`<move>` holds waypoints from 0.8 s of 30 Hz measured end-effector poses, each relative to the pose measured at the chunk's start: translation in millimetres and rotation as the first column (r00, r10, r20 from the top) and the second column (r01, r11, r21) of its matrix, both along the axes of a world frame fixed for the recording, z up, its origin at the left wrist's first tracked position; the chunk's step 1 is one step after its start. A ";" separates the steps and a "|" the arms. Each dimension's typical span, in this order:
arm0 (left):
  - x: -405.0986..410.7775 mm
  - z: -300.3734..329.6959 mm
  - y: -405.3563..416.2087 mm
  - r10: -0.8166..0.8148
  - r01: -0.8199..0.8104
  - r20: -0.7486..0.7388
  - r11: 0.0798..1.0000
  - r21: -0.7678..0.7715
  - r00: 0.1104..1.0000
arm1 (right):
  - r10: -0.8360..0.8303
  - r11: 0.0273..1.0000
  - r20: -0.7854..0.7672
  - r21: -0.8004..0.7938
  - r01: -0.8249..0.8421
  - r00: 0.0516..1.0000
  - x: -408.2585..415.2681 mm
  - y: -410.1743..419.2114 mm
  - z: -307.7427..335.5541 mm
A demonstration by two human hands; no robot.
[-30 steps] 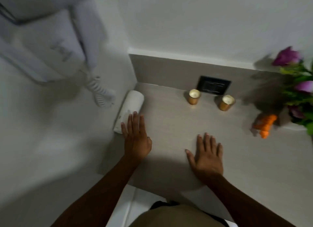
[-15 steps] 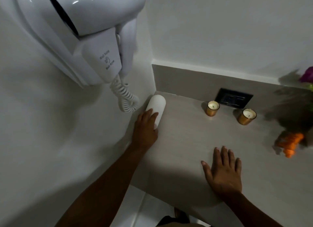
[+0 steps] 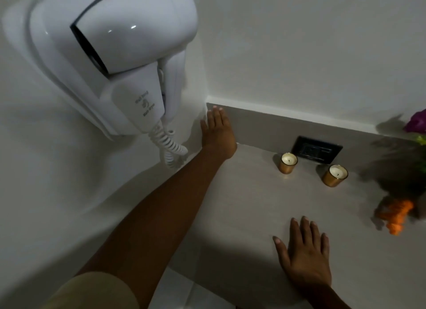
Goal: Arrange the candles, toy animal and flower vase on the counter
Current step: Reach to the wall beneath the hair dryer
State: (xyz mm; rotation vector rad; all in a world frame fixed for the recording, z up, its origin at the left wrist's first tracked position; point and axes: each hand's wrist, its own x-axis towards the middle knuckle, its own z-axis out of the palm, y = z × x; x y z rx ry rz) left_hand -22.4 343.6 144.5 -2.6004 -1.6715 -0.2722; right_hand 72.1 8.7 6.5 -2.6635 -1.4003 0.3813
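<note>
Two small gold-cup candles stand near the backsplash, one on the left and one on the right. An orange toy animal lies blurred at the right, in the shadow of purple flowers cut off by the frame edge; the vase itself is out of view. My left hand reaches into the far left corner of the grey counter, fingers straight against the backsplash. The white cylinder seen earlier is hidden. My right hand rests flat on the counter near its front edge.
A white wall-mounted hair dryer with a coiled cord hangs on the left wall above the corner. A black socket plate sits in the backsplash behind the candles. The counter's front edge runs below my right hand.
My left hand has moved from the white cylinder farther back into the corner, and my arm now covers where the cylinder lay. My right hand stays flat. The view has shifted left and closer.
</note>
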 end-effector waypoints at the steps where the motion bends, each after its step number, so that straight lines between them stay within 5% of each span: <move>1: 1.7 -4.2 1.5 0.011 -0.011 0.000 1.000 0.027 1.000 | -0.004 1.000 -0.006 0.009 0.004 1.000 0.0 0.5 0.2; 10: 9.9 -17.7 3.7 0.096 -0.067 -0.142 0.979 0.195 0.985 | -0.023 0.999 0.001 -0.027 0.023 1.000 2.5 2.9 -3.6; 24: 20.8 -24.8 19.0 0.184 -0.179 0.013 0.938 0.298 0.983 | -0.009 1.000 -0.013 -0.021 0.009 1.000 1.6 3.8 2.9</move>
